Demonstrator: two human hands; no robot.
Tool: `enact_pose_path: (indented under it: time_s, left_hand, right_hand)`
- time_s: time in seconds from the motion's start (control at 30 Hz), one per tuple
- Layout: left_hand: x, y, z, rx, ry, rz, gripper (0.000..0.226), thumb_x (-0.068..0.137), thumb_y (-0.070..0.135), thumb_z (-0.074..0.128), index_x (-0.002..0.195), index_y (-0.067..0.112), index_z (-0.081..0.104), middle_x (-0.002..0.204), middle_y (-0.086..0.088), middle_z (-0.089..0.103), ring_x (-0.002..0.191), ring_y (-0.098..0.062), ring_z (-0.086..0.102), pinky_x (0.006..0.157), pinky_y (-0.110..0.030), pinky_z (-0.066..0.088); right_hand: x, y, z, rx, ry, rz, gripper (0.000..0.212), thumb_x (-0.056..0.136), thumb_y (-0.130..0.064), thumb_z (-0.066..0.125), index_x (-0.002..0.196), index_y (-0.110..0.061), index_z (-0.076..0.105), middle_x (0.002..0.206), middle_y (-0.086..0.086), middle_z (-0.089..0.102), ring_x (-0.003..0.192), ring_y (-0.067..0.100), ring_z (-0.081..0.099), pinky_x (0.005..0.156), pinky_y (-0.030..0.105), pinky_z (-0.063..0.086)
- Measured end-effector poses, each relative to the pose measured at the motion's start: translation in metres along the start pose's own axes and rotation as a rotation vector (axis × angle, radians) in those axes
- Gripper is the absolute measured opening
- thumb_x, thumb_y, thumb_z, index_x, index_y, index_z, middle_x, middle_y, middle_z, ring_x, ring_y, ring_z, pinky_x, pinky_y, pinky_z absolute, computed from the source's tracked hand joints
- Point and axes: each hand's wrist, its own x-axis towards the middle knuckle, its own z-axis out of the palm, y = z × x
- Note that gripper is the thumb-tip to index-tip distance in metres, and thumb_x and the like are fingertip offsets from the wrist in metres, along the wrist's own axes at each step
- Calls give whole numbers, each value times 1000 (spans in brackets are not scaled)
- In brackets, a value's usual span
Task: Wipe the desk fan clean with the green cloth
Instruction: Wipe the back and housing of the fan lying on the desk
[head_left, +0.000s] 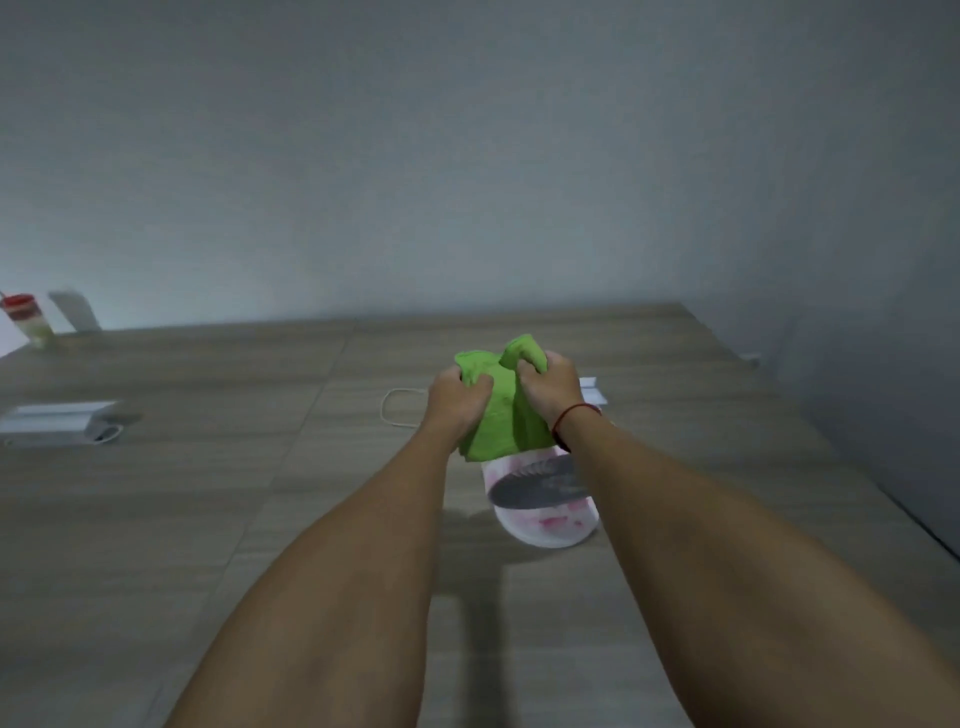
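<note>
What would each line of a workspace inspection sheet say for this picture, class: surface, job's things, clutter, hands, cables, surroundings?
Surface: wood-grain table.
Job's things: green cloth held bunched over the desk fan on the table.
Clutter: red-capped bottle far left; white box at left.
Hands: left hand and right hand both grip the cloth.
Cables: white cord loop behind the left hand.
Surroundings: plain grey wall.

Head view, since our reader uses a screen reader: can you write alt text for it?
The left hand and right hand both grip a bunched green cloth over a white desk fan on a wooden table. A white cord loops behind the hands; a red-lidded bottle stands far left.
</note>
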Motion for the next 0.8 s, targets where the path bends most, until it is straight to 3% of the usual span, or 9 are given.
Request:
enact_pose_path:
  time_s: [0.17,0.3,0.4,0.53,0.63,0.7,0.8]
  left_hand:
    - [-6,21,54,67,-79,125,18,78,12,69,93,3,71,83,-11,70,77,-21,64,79,-37,56]
    - [-5,22,86,160,-170,156,16,73,19,69,82,7,75,77,-12,72,73,-21,65,80,-45,59]
    - [-7,12,98,286,-154,172,17,81,23,64,87,13,76,92,-9,76,91,-25,70,87,-40,56]
    - [-7,-4,101,506,-102,119,39,95,34,48,125,15,62,133,-8,61,123,-28,55,105,-40,42]
    - [-6,-18,105,635,-187,25,49,97,41,40,139,16,49,147,-12,47,134,-32,45,112,-41,35]
    - [-7,-26,108,657,-190,47,47,98,37,38,140,17,48,147,-13,46,135,-32,43,112,-41,35]
    - [-6,-30,110,625,-167,121,42,101,28,37,135,10,53,142,-15,52,131,-32,46,108,-40,37]
  right_hand:
    - [18,17,-63,-142,146,62,29,83,-7,52,109,-10,66,110,17,70,105,34,63,89,38,49]
    - [24,41,-89,-224,186,148,29,85,-10,52,111,-8,64,118,20,66,110,37,61,91,39,49]
    - [21,71,-94,-224,202,207,28,86,-11,50,109,-5,64,117,23,64,107,40,61,90,41,50]
    - [14,105,-82,-173,175,229,29,84,-2,45,107,-2,63,111,24,63,102,40,61,89,41,51]
    - [6,114,-67,-240,75,147,31,86,-30,47,104,-10,61,110,19,62,106,38,58,93,47,49]
    - [-3,118,-62,-307,8,118,43,86,-46,43,115,-18,56,126,13,57,118,35,51,100,49,43]
    - [-7,129,-60,-437,-63,17,57,92,-50,41,142,-24,36,156,7,28,143,31,25,114,51,27]
